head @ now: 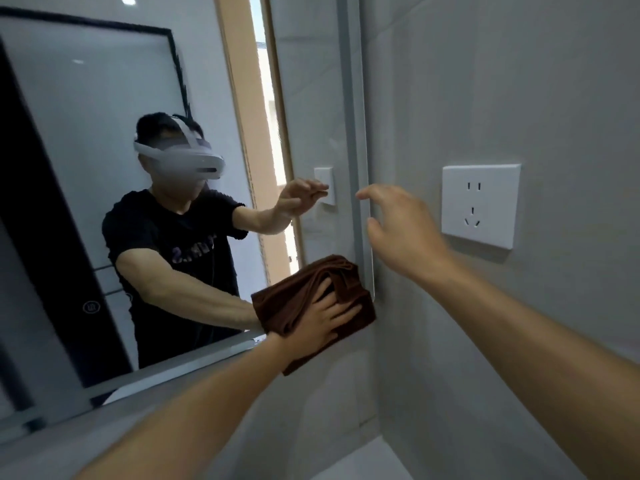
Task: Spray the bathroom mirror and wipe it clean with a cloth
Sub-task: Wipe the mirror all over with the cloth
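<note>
I take the mirror (104, 161) as my landmark: it fills the wall to my left and its right edge runs down the middle of my view. The grey tiled wall (485, 341) carries on to the right of the mirror, with a white socket (480, 205) fixed on it well clear of the glass. The brown cloth (287, 303) sits bunched on the mirror's lower right corner, lapping over the edge onto the wall, which I judge is the way to catch the last strip of glass there. My left hand (322, 323) lies flat on the cloth, fingers spread and straight, pressing it against the glass with the forearm reaching up from below. My right hand (401, 230) hovers just off the mirror's right edge, above the cloth, empty, fingers loosely curled toward the glass, probably for balance. I see no spray bottle.
</note>
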A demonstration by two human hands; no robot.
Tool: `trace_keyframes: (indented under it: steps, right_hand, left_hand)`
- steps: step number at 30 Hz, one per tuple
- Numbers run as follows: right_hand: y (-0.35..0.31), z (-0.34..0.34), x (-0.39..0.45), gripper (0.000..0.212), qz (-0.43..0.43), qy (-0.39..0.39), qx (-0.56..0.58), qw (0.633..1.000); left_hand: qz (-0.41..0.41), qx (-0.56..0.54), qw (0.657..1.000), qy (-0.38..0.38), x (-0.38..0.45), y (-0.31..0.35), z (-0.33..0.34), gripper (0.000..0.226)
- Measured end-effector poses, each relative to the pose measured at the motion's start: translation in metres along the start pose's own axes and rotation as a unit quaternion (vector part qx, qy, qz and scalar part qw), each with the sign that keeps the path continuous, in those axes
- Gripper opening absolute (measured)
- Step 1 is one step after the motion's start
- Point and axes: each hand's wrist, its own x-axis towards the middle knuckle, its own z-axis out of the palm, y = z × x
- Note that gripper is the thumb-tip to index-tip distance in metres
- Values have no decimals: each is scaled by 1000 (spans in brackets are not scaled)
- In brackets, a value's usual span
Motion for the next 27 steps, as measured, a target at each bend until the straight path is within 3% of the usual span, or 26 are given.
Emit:
trace_keyframes:
  steps: [3, 6, 10, 13, 19, 23, 27]
  right_hand:
    - [-7, -1, 1, 45, 5, 1, 0, 1000]
    - [-18, -6, 9, 46, 10, 12, 17, 1000]
    - [-34, -8, 21, 49, 14, 25, 35, 999]
    - [-42, -3, 24, 52, 16, 22, 45, 999]
    - [-34, 22, 11, 52, 29, 22, 60, 998]
    - [-30, 47, -6, 50, 31, 48, 91, 994]
    - [-35, 65, -23, 51, 21, 39, 96, 994]
  left_hand:
    - [16, -9, 999, 44, -19, -56, -20, 75]
    - [-23, -19, 997, 75, -28, -132, -56, 70]
    - [-142, 25, 983, 110, -29, -233, -116, 67]
    - [-243, 43, 961, 124, -25, -261, -137, 69]
    - [-339, 6, 930, 142, -20, -190, -109, 69]
    - [-264, -27, 954, 141, -45, -96, -57, 69]
    - [-166, -41, 983, 71, -95, -26, -7, 68]
